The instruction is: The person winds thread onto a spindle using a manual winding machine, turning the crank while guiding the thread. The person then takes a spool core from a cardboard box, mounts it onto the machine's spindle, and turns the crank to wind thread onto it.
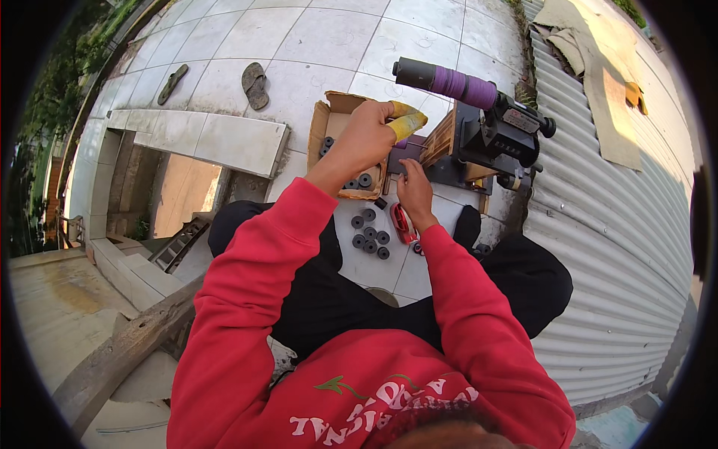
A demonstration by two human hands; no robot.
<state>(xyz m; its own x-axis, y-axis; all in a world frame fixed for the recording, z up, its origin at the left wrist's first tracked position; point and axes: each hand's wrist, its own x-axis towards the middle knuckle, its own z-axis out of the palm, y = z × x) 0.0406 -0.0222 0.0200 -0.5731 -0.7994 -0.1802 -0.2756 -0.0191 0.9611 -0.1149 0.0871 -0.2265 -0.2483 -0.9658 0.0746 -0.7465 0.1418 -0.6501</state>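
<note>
My left hand (364,136), with yellow coverings (408,123) on its fingers, is raised over the cardboard box (318,133). Its covered fingertips come together in a pinch toward the machine; anything between them is too small to make out. Lower and to the right, my right hand (416,193) has its fingers drawn together at the near edge of the machine's dark base; what they grip is hidden. The black machine (508,135) carries a long spindle wrapped in purple material (464,85). Several black cylindrical pieces with centre holes (370,233) lie on the tiles below my hands.
More black pieces (365,180) are inside the box. A red object (404,224) lies beside my right wrist. Two sandals (256,86) rest on the tiled floor farther left, past a low ledge (217,141). Corrugated roofing (598,247) runs along the right.
</note>
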